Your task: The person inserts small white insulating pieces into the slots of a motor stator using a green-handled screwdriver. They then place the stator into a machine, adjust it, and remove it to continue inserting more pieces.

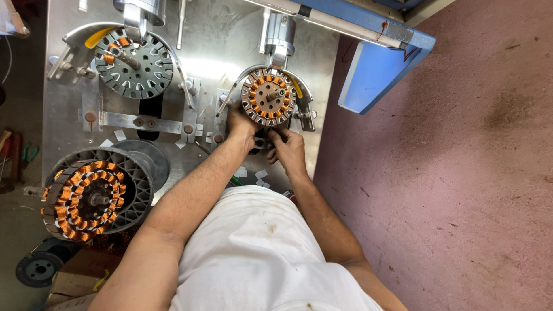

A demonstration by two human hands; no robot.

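Down at the lower left, on the floor below the big copper-wound stator, a brown cardboard box [72, 283] sits partly cut off by the frame's edge, a dark round wheel just beside it to the left. Its flaps look plain and worn. I can make out no labels, signs or screens anywhere on the metal desk [224, 46].

left arm: bare, stretched forward, elbow slightly bent | left hand [241, 122]: knuckles up, fingers curled, probably gripping, grip partly hidden | right arm: bare, angled inward | right hand [286, 147]: just beside the left, fingers bent downward, tips out of sight
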